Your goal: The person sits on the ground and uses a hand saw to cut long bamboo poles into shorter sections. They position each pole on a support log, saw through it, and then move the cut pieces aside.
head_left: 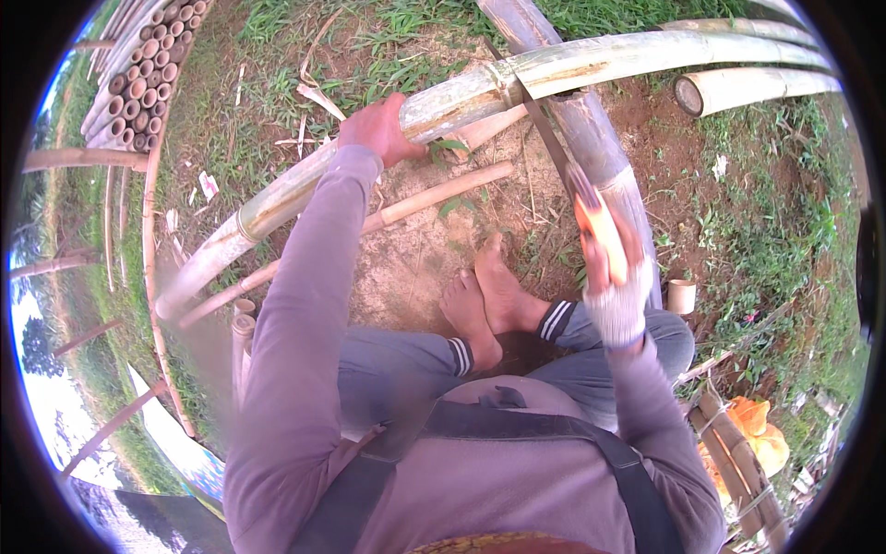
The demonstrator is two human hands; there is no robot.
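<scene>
A long pale-green bamboo pole (628,61) runs across in front of me, its left part nearer my side. My left hand (377,132) is wrapped round it left of the middle. My right hand (616,277), in a whitish glove with bare fingers showing, holds a handsaw (554,148) by its orange handle. The dark blade lies across the pole close to a node, its tip past the far side. How deep the teeth sit in the pole I cannot tell. Under the pole, a thick grey bamboo log (595,138) crosses it.
A thinner bamboo stick (438,197) lies between the pole and my bare feet (489,300). Cut bamboo tubes (148,83) are stacked at the far left. Other thick poles (757,90) lie far right. A short bamboo piece (681,296) and orange cloth-like material (757,434) are at my right.
</scene>
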